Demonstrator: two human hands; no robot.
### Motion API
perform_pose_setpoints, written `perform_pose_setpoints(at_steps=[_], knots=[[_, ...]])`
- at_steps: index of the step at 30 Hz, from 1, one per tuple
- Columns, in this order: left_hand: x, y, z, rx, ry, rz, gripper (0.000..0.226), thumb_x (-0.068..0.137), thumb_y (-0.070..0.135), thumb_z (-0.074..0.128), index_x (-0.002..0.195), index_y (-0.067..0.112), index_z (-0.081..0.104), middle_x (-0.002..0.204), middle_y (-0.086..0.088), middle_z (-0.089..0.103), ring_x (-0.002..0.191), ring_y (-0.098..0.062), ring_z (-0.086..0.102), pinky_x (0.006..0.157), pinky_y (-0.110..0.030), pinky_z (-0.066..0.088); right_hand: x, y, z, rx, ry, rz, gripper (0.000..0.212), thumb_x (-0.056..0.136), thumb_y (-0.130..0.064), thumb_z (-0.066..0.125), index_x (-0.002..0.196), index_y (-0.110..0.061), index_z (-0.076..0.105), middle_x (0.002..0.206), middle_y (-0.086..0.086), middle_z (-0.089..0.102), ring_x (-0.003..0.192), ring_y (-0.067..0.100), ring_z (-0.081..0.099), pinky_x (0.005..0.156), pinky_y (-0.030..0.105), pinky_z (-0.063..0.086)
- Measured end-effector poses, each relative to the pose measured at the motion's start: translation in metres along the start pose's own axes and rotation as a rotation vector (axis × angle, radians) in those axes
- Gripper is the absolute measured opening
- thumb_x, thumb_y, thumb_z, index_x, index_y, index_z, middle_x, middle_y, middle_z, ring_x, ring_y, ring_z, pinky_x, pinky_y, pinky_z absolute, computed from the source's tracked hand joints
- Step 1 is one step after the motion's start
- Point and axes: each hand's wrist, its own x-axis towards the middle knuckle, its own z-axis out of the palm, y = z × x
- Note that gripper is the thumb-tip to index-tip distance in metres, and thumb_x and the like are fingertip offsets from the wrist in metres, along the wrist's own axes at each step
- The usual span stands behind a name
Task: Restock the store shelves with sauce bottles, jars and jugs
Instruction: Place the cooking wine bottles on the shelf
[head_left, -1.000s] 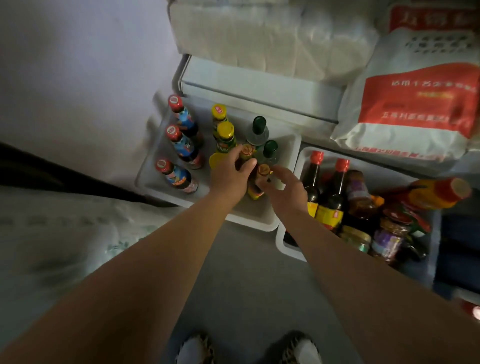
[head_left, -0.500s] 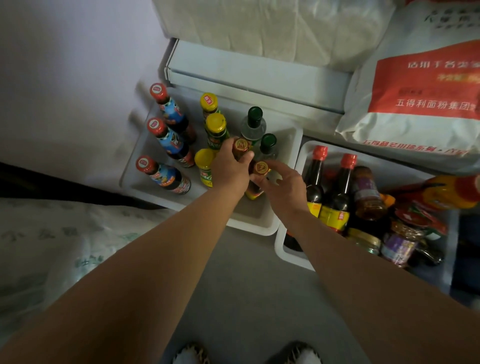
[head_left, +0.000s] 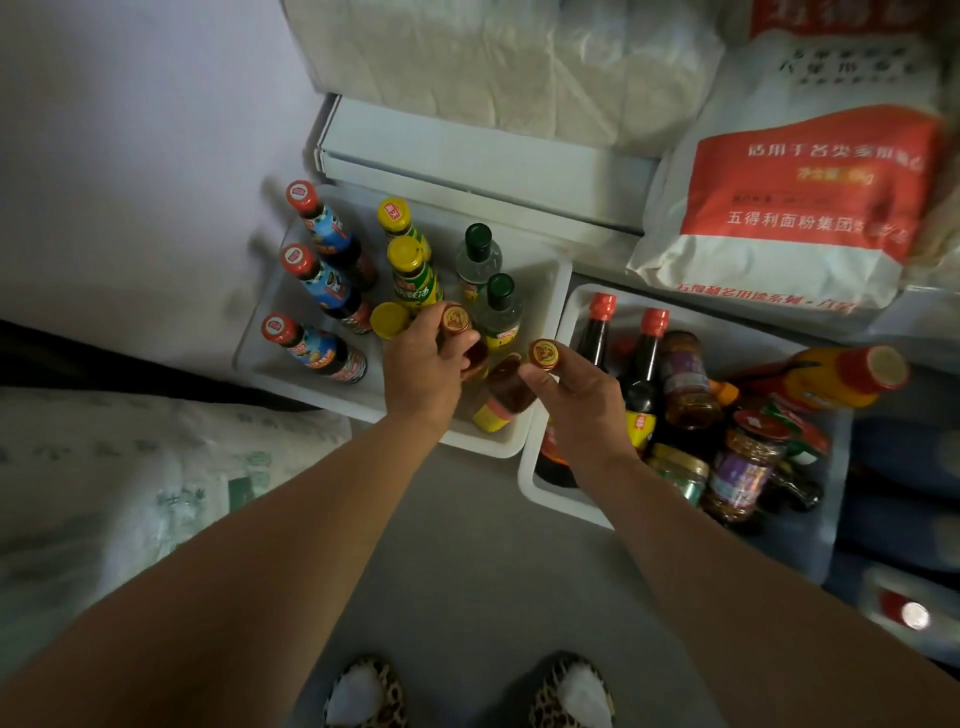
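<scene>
My left hand (head_left: 423, 371) grips the neck of a small brown sauce bottle with a red-gold cap (head_left: 456, 318) inside the left white bin (head_left: 488, 444). My right hand (head_left: 576, 400) pinches the neck of a second, tilted brown bottle with the same cap (head_left: 543, 354) and a yellow label, at the bin's right edge. The left bin also holds three blue-labelled red-capped bottles (head_left: 324, 236), yellow-capped bottles (head_left: 410, 270) and two clear green-capped bottles (head_left: 500, 312).
The right white bin (head_left: 550, 499) holds two dark soy bottles with red caps (head_left: 644, 358), several jars (head_left: 688, 379) and an orange bottle lying down (head_left: 841, 376). A red-and-white flour sack (head_left: 800, 208) sits above on a white shelf (head_left: 467, 156). My shoes (head_left: 363, 696) stand on grey floor.
My right hand has drawn its bottle right and toward me, tilting it away from the left hand's bottle. The left hand has barely shifted. The camera has moved a little.
</scene>
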Motion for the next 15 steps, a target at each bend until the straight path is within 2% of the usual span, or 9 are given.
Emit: perform_pose_setpoints(at_steps=[2,5,7,9,10,13,15], knots=[[-0.014,0.019,-0.011,0.076,-0.016,0.052,0.027,0.093,0.023,0.067,0.118,0.013,0.065,0.102,0.000,0.067,0.092,-0.019,0.065,0.076,-0.024,0.051,-0.014,-0.020,-0.007,0.033,-0.013,-0.010,0.017,0.093,-0.019,0.068,0.105,-0.029,0.075,0.095,-0.009,0.076,0.094,0.004,0.068,0.080,0.013,0.050],[-0.033,0.055,-0.034,0.138,-0.010,0.110,0.029,0.092,0.028,0.068,0.118,0.015,0.066,0.097,0.007,0.064,0.092,-0.011,0.059,0.075,-0.019,0.043,-0.036,-0.063,-0.020,0.068,-0.001,0.006,0.015,0.094,-0.020,0.067,0.095,-0.032,0.076,0.094,-0.004,0.076,0.096,0.013,0.069,0.086,0.026,0.054],[-0.041,0.084,-0.055,0.109,-0.028,0.105,0.027,0.092,0.030,0.068,0.115,0.016,0.066,0.101,0.001,0.065,0.095,-0.016,0.060,0.082,-0.027,0.049,-0.051,-0.100,-0.033,0.056,0.005,-0.004,0.010,0.094,-0.023,0.067,0.094,-0.029,0.075,0.091,-0.005,0.076,0.093,0.013,0.070,0.085,0.031,0.053],[-0.049,0.120,-0.076,0.087,-0.054,0.074,0.030,0.092,0.035,0.067,0.116,0.018,0.065,0.107,-0.009,0.064,0.102,-0.023,0.060,0.092,-0.039,0.050,-0.068,-0.144,-0.050,0.045,0.018,-0.042,0.008,0.095,-0.026,0.066,0.094,-0.026,0.074,0.086,-0.008,0.074,0.085,0.006,0.069,0.078,0.023,0.051],[-0.055,0.140,-0.087,0.066,-0.059,0.064,0.030,0.092,0.036,0.067,0.116,0.019,0.064,0.108,-0.009,0.064,0.103,-0.024,0.060,0.094,-0.041,0.049,-0.077,-0.167,-0.059,0.034,0.013,-0.064,0.009,0.095,-0.029,0.065,0.095,-0.025,0.073,0.086,-0.007,0.074,0.084,0.007,0.069,0.077,0.023,0.051],[-0.081,0.214,-0.120,-0.092,-0.049,0.053,0.023,0.090,0.034,0.068,0.111,0.023,0.064,0.105,0.001,0.068,0.101,-0.014,0.064,0.092,-0.031,0.051,-0.112,-0.246,-0.085,0.028,-0.018,-0.118,0.014,0.094,-0.034,0.064,0.098,-0.024,0.073,0.091,0.006,0.074,0.085,0.017,0.070,0.079,0.031,0.055],[-0.100,0.267,-0.148,-0.152,-0.011,0.088,0.021,0.087,0.036,0.068,0.105,0.025,0.067,0.099,0.007,0.070,0.093,-0.004,0.065,0.083,-0.018,0.049,-0.136,-0.302,-0.099,0.076,-0.026,-0.145,0.011,0.096,-0.027,0.064,0.095,-0.028,0.075,0.087,0.003,0.075,0.081,0.012,0.070,0.072,0.025,0.057]])
